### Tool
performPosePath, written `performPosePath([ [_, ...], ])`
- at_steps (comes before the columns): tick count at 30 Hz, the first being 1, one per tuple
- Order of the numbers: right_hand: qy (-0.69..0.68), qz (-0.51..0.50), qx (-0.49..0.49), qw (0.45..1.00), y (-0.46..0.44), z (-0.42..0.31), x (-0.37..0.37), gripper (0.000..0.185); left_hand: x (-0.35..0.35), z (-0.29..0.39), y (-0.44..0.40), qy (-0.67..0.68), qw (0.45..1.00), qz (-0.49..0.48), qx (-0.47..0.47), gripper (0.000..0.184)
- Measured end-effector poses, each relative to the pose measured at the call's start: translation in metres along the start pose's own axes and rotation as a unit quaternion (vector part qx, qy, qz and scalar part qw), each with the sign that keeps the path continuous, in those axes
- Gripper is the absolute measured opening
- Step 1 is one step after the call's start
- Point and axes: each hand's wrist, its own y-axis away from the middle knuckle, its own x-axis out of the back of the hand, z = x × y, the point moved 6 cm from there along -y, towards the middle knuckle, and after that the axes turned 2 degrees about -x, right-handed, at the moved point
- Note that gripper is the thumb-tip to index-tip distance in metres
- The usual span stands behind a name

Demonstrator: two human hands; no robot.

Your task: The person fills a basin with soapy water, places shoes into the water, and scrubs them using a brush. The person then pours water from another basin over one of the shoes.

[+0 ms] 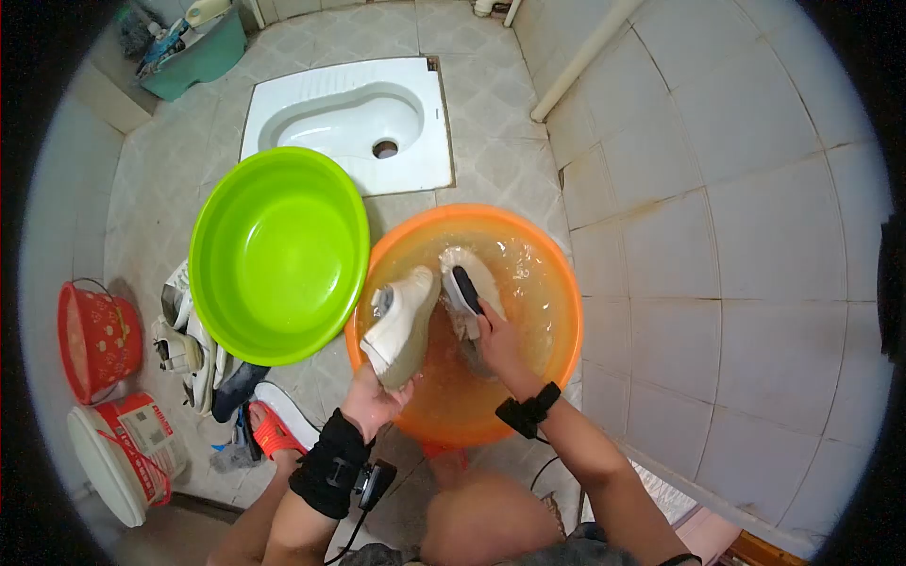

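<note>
A white shoe (pixel 400 330) is gripped at one end by my left hand (pixel 372 401), tilted above the water with its sole side facing right. My right hand (pixel 503 351) is closed around a scrub brush (pixel 465 287) with a black handle and a pale body. Beneath the brush, another light-coloured shoe (pixel 479 274) lies partly under the cloudy water. Both hands are over an orange basin (pixel 574 330) that holds this water. The brush's bristles are hidden from view.
A lime-green basin (pixel 283 250) overlaps the white squat toilet (pixel 436 141). Several shoes (pixel 193 354), a red bucket (pixel 99 340) and a lidded white-and-red bucket (pixel 132 457) stand at left. A green tub (pixel 198 66) sits far left; a tiled wall (pixel 717 274) rises at right.
</note>
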Motion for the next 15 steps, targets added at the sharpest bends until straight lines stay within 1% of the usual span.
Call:
performPosePath([
  [1, -0.001, -0.002, -0.003, 1.0, 0.015, -0.002, 0.003, 0.035, -0.007, 0.002, 0.004, 0.026, 1.0, -0.015, -0.001, 0.023],
  [2, 0.085, -0.044, 0.012, 0.995, 0.03, -0.008, 0.005, 0.036, -0.017, 0.001, 0.008, 0.025, 1.0, -0.016, -0.002, 0.023],
  [3, 0.17, -0.084, 0.029, 0.981, 0.039, -0.012, 0.006, 0.036, -0.032, 0.001, 0.013, 0.051, 0.998, -0.004, -0.026, 0.022],
  [4, 0.121, -0.085, 0.058, 0.987, 0.042, -0.011, 0.009, 0.036, -0.039, 0.001, 0.015, 0.078, 0.996, 0.011, -0.05, 0.021],
  [5, 0.121, -0.084, 0.058, 0.987, 0.048, -0.006, 0.013, 0.036, -0.04, 0.0, 0.015, 0.077, 0.996, 0.011, -0.049, 0.021],
  [6, -0.003, -0.064, 0.072, 0.995, 0.053, -0.006, 0.021, 0.036, -0.043, 0.003, 0.014, 0.066, 0.996, -0.006, -0.061, 0.02],
  [7, -0.126, -0.045, 0.086, 0.987, 0.054, -0.019, 0.032, 0.035, -0.045, 0.006, 0.013, 0.056, 0.995, -0.023, -0.075, 0.02],
  [8, -0.126, -0.047, 0.087, 0.987, 0.059, -0.028, 0.042, 0.035, -0.042, 0.006, 0.009, 0.058, 0.995, -0.023, -0.076, 0.02],
  [10, -0.085, -0.044, 0.154, 0.983, 0.081, -0.089, 0.082, 0.036, -0.038, 0.0, -0.003, 0.038, 0.995, -0.06, -0.067, 0.019],
  [11, -0.085, -0.041, 0.151, 0.984, 0.083, -0.092, 0.087, 0.036, -0.038, -0.004, -0.006, 0.036, 0.996, -0.06, -0.064, 0.019],
  [13, 0.034, -0.05, 0.205, 0.977, 0.089, -0.104, 0.084, 0.042, -0.039, -0.01, -0.01, 0.036, 0.995, -0.065, -0.07, 0.018],
  [14, 0.034, -0.051, 0.206, 0.977, 0.086, -0.102, 0.082, 0.042, -0.038, -0.011, -0.011, 0.025, 0.996, -0.054, -0.066, 0.02],
  [15, 0.051, -0.029, 0.195, 0.979, 0.079, -0.093, 0.081, 0.041, -0.033, -0.012, -0.014, 0.027, 0.996, -0.055, -0.069, 0.02],
])
